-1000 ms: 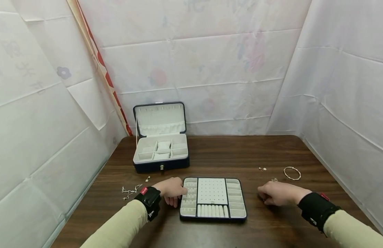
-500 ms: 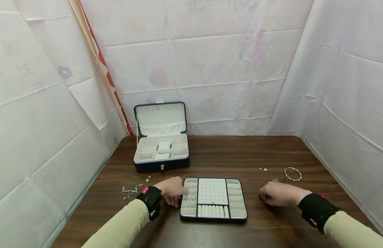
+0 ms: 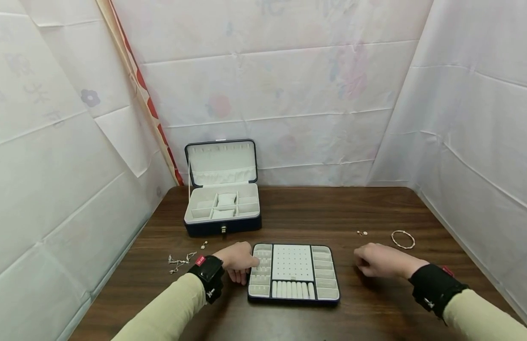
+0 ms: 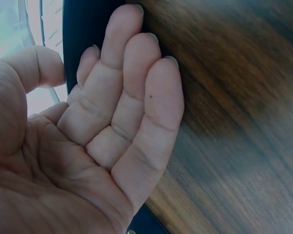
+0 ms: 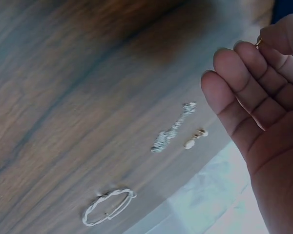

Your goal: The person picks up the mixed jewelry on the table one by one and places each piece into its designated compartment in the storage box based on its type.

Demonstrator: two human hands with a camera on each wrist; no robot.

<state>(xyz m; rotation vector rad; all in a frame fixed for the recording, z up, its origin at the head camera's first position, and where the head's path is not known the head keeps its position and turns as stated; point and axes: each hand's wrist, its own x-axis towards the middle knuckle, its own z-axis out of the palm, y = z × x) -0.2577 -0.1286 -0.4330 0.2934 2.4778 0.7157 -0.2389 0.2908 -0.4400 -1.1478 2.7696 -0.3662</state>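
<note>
In the head view, a dark-edged jewelry tray (image 3: 293,302) with white compartments, a pegboard panel and ring rolls lies flat at the table's middle. My left hand (image 3: 239,259) holds its left edge, thumb over the rim and fingers along the dark side (image 4: 88,22). To the right of the tray, my right hand (image 3: 380,260) is low over the table. Between its thumb and index finger it pinches a tiny gold-coloured piece of jewelry (image 5: 258,42), mostly hidden. Near that hand lie a silver chain (image 5: 172,131), a pair of earrings (image 5: 190,144) and a twisted bangle (image 5: 98,200).
Behind the tray at left stands an open navy jewelry box (image 3: 242,226) with white compartments and small cushions. Left of my left hand lie a chain (image 3: 177,262) and a small earring (image 3: 204,245). White sheeting (image 3: 314,113) hangs around the wooden table (image 3: 314,203).
My right hand has shifted slightly away from me, and the small piece beyond its knuckles is now hidden in the head view. The left hand and tray stay put.
</note>
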